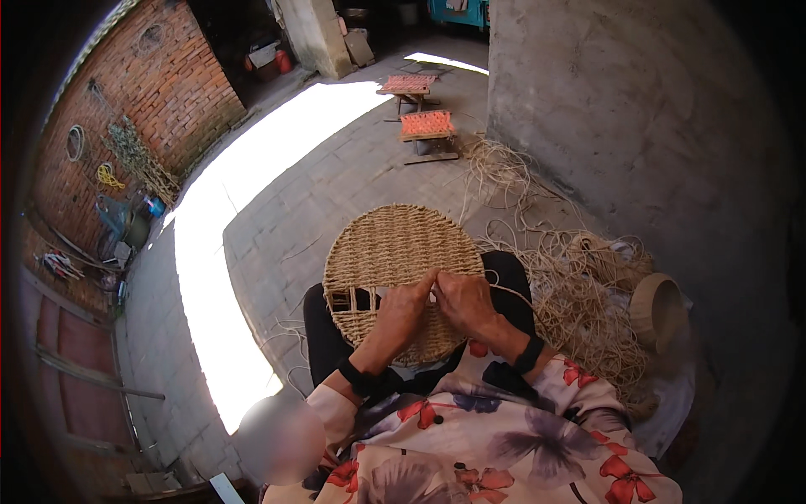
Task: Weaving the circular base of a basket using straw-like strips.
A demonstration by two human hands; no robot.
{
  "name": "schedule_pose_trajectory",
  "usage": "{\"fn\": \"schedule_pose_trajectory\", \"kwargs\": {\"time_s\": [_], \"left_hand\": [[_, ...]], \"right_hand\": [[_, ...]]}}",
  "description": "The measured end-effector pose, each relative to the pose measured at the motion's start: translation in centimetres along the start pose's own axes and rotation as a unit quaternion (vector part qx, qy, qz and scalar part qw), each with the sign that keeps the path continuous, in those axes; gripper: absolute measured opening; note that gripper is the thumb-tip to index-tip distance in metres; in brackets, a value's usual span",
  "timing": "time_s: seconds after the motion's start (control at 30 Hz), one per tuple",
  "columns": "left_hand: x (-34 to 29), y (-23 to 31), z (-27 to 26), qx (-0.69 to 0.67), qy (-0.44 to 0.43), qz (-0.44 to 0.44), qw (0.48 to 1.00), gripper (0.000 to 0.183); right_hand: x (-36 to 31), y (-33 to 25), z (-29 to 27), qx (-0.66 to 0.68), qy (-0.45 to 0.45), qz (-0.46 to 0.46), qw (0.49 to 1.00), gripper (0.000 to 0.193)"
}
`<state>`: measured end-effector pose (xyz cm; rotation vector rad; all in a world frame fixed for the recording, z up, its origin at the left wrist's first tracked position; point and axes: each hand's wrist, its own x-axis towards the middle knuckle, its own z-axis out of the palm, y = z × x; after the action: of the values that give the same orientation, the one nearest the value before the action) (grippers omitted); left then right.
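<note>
A round woven straw-coloured cord panel [401, 239] rests across my lap. Its far part is densely woven; at its left side a gap shows bare crosswise strands. My left hand [406, 304] is closed over the panel's near half, thumb and fingertips pinched. Beside it, my right hand [464, 299] is closed too, and the fingertips of both meet just right of the panel's middle. A thin pale cord [509, 290] curves out past my right hand. The fingers mostly hide the stretch of cord between them.
A large tangle of pale cord [571, 302] lies on the right, with a round tan ring-shaped thing [657, 311] beside it. Two low stools with red woven seats [426, 125] stand ahead. A grey wall [638, 126] rises at right, a brick wall [159, 84] at left.
</note>
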<state>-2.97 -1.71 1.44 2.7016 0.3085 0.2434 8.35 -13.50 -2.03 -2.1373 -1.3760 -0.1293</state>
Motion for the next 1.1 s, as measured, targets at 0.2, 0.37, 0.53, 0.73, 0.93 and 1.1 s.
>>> {"fn": "schedule_pose_trajectory", "kwargs": {"time_s": [0.2, 0.37, 0.53, 0.73, 0.93, 1.1], "left_hand": [[0.7, -0.6, 0.6, -0.040, 0.038, 0.012, 0.998, 0.062], [0.0, -2.1, -1.9, -0.366, -0.018, -0.118, 0.923, 0.046], [-0.6, -0.7, -3.7, -0.489, -0.072, -0.153, 0.856, 0.033], [-2.9, -3.3, -5.4, -0.171, 0.113, -0.211, 0.956, 0.028], [-3.6, -6.0, -6.5, -0.637, 0.238, -0.278, 0.678, 0.025], [-4.8, -6.4, -7.1, -0.607, 0.262, -0.212, 0.719, 0.023]], "right_hand": [[-0.3, -0.2, -0.8, 0.038, -0.034, 0.020, 0.998, 0.013], [-0.2, 2.8, -6.4, 0.161, 0.140, 0.068, 0.975, 0.019], [-1.4, 6.0, -6.0, 0.186, 0.120, 0.145, 0.964, 0.012], [-1.9, 6.7, -5.1, 0.188, 0.112, 0.144, 0.965, 0.011], [0.5, 4.9, -5.2, 0.191, 0.126, 0.125, 0.965, 0.008], [3.9, -1.1, -4.0, 0.274, 0.099, -0.038, 0.956, 0.015]]}}
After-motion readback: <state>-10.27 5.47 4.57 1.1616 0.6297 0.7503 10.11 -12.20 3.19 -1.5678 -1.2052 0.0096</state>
